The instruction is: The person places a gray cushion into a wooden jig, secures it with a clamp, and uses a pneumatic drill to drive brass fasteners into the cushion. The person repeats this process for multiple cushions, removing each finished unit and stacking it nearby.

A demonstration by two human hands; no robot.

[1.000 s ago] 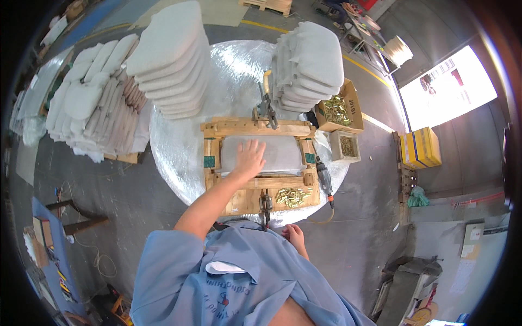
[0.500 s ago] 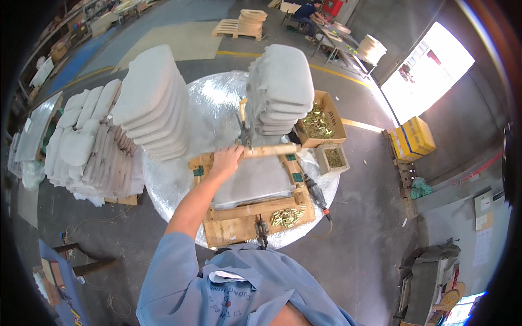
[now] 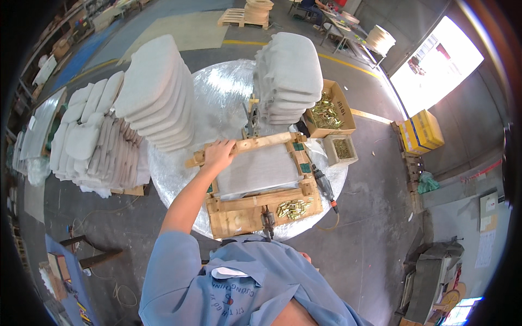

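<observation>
My left hand (image 3: pixel 219 154) is closed over a pale wooden bar (image 3: pixel 261 142) along the far side of a wooden frame jig (image 3: pixel 261 202). The bar lies at a slant, its left end nearer me. Inside the jig sits a flat panel covered in light grey fabric (image 3: pixel 258 169). A metal toggle clamp (image 3: pixel 252 120) stands just beyond the bar, and another clamp (image 3: pixel 268 220) is on the near edge. Brass-coloured metal inserts (image 3: pixel 294 208) lie heaped on the jig's near right. Of my right hand (image 3: pixel 306 256), only a sliver shows beside my shirt; its fingers are hidden.
Two tall stacks of grey cushioned panels (image 3: pixel 155 89) (image 3: pixel 288 70) stand on the foil-covered round table (image 3: pixel 217 81). At right are a cardboard box of brass-coloured parts (image 3: pixel 331 111), a smaller bin (image 3: pixel 341 149) and a power tool (image 3: pixel 324 187). More cushions (image 3: pixel 87 138) are piled left.
The wooden bar has turned to a steeper slant, with my left hand still on it. The whole view has shifted slightly. A sliver of my right hand now shows beside the shirt.
</observation>
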